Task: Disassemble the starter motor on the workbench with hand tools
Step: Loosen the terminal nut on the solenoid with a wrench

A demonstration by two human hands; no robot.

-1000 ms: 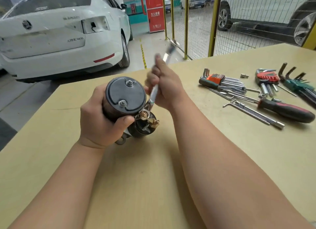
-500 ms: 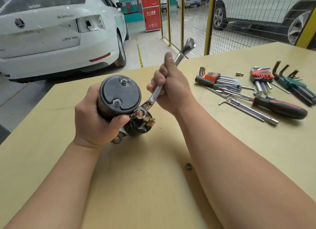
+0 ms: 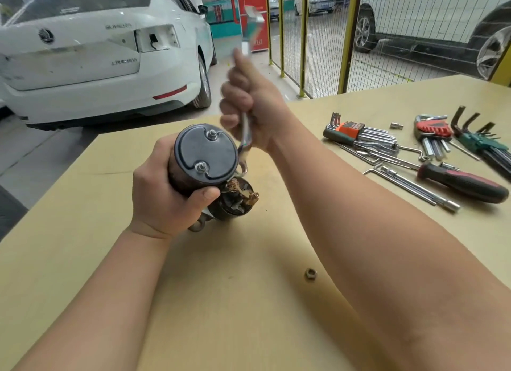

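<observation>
Swinging the wrench from its rightward tilt to near upright, your right hand stays fisted round the shank, blurred mid-stroke. Your left hand clamps the starter motor upright over the bench. A loose nut there suggests you're working the next terminal fastener.

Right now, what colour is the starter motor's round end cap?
The round end cap is black; head view.
</observation>
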